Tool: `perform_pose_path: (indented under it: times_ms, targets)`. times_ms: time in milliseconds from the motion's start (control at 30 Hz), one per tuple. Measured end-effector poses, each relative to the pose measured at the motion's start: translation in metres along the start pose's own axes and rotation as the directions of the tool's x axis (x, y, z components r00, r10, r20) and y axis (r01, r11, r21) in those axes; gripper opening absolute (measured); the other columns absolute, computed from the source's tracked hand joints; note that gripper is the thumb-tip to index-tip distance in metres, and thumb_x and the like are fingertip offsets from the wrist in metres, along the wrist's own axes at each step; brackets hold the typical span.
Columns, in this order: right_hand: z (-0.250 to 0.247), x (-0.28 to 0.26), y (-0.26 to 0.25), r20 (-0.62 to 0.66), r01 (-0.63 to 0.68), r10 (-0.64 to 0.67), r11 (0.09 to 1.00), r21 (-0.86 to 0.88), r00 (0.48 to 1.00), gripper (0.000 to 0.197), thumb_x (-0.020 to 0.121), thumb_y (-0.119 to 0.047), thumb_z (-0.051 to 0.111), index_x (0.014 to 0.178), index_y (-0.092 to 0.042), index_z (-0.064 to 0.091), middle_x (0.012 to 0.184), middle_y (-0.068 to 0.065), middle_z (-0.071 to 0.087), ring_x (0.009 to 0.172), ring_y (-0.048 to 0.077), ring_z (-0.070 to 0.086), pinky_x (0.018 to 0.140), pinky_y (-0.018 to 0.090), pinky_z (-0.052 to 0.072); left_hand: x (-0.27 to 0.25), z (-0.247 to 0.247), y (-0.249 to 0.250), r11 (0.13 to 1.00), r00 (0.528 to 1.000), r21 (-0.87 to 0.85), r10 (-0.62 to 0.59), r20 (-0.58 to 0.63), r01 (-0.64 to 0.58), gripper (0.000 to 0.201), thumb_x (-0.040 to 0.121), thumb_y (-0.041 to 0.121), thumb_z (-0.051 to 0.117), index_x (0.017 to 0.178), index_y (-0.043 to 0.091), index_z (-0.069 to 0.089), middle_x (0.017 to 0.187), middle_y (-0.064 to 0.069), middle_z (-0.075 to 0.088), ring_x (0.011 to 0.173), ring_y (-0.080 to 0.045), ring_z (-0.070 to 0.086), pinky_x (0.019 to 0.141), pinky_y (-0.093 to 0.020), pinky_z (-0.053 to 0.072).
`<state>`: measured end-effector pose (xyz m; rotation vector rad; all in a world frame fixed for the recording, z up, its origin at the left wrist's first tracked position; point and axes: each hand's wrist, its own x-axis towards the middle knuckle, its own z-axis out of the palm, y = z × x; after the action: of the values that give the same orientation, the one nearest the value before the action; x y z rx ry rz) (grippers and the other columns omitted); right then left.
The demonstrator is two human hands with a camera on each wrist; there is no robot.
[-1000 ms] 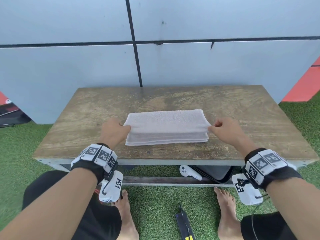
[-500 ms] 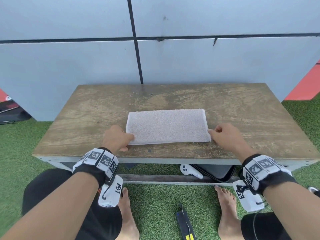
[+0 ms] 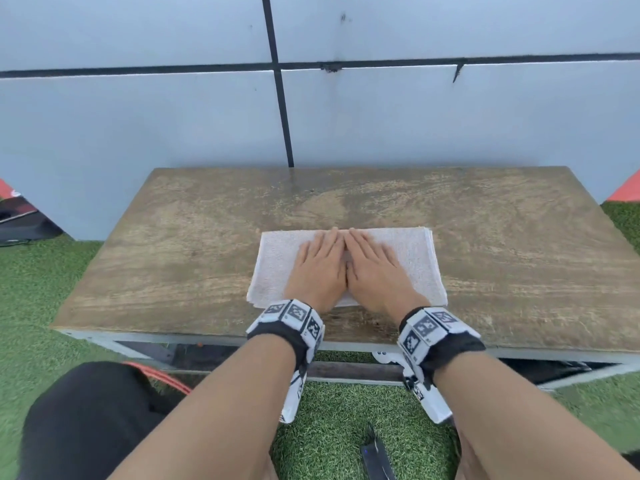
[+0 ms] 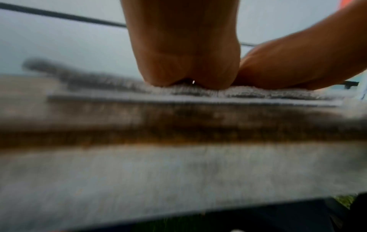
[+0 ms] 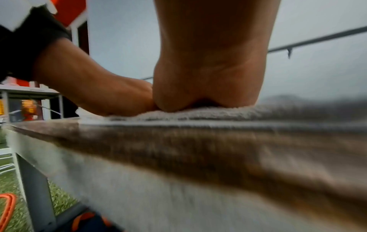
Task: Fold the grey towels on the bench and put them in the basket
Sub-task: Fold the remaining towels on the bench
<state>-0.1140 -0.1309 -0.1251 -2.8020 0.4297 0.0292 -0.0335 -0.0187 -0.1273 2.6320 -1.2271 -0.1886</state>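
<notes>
A folded grey towel (image 3: pixel 414 258) lies flat near the front middle of the wooden bench (image 3: pixel 190 244). Both my hands lie flat on top of it, side by side and touching. My left hand (image 3: pixel 320 261) presses the towel's left half with straight fingers. My right hand (image 3: pixel 375 265) presses the right half the same way. In the left wrist view the heel of my left hand (image 4: pixel 184 62) sits on the towel (image 4: pixel 258 92); in the right wrist view my right hand (image 5: pixel 208 78) does too, on the towel (image 5: pixel 288 109). No basket shows clearly.
A pale panelled wall (image 3: pixel 173 116) stands right behind the bench. Green artificial grass (image 3: pixel 343 427) covers the ground. An orange curved rim (image 5: pixel 9 208) shows low beside the bench. A dark strap-like object (image 3: pixel 375 455) lies on the grass between my legs.
My hands let go of the towel's left and right ends and moved inward onto its top, now pressing it flat. The upper layer was laid down level during the earlier frames.
</notes>
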Motion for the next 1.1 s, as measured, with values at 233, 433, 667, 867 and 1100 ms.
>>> perform_pose_path:
  times_ms: [233,433,667,867,1100]
  targets:
    - [0.002,0.003,0.025,-0.014,-0.084,0.083,0.994,-0.07,0.996,0.064,0.104,-0.055,0.011,0.161,-0.03,0.001,0.169,-0.005,-0.007,0.155,0.015,-0.011,0.125,0.043,-0.006,0.001,0.007,-0.022,0.997,1.0,0.075,-0.007,-0.021,0.008,0.06,0.105,0.048,0.014,0.161,0.027,0.006,0.168,0.006,0.001,0.155,-0.015,-0.004,0.126,-0.043,-0.001]
    - [-0.001,-0.001,0.039,-0.036,-0.136,0.134,0.989,-0.056,0.99,0.065,0.104,-0.054,0.01,0.161,-0.027,-0.003,0.168,-0.006,-0.01,0.154,0.013,-0.014,0.125,0.041,-0.008,-0.002,0.007,-0.036,0.998,0.997,0.034,-0.054,-0.048,0.055,0.058,0.106,0.047,0.012,0.161,0.029,0.003,0.168,0.008,-0.001,0.154,-0.012,-0.007,0.126,-0.041,-0.004]
    - [-0.003,-0.005,0.04,-0.057,-0.178,0.175,0.982,-0.059,0.983,0.068,0.103,-0.055,0.01,0.161,-0.022,-0.004,0.168,-0.005,-0.01,0.154,0.012,-0.013,0.125,0.04,-0.007,-0.007,0.004,-0.049,0.995,0.995,0.003,-0.096,-0.034,0.096,0.06,0.106,0.047,0.009,0.161,0.024,-0.002,0.168,0.008,-0.007,0.153,-0.01,-0.012,0.125,-0.036,-0.009]
    - [0.0,-0.011,0.052,-0.077,-0.236,0.231,0.969,-0.068,0.97,0.069,0.103,-0.053,0.006,0.161,-0.017,-0.004,0.169,-0.003,-0.01,0.154,0.012,-0.012,0.126,0.04,-0.006,-0.012,0.002,-0.057,0.99,0.99,0.045,-0.135,-0.05,0.137,0.062,0.106,0.046,0.011,0.161,0.02,0.001,0.168,0.005,-0.004,0.154,-0.01,-0.008,0.125,-0.035,-0.007]
    - [-0.004,-0.016,0.051,-0.077,-0.314,0.308,0.947,-0.074,0.948,0.071,0.102,-0.052,0.004,0.16,-0.013,-0.005,0.169,0.001,-0.011,0.155,0.015,-0.012,0.125,0.046,-0.005,-0.023,-0.004,-0.065,0.971,0.972,0.039,-0.234,-0.026,0.235,0.062,0.106,0.045,0.008,0.16,0.02,-0.002,0.168,0.005,-0.007,0.154,-0.011,-0.011,0.125,-0.042,-0.01]
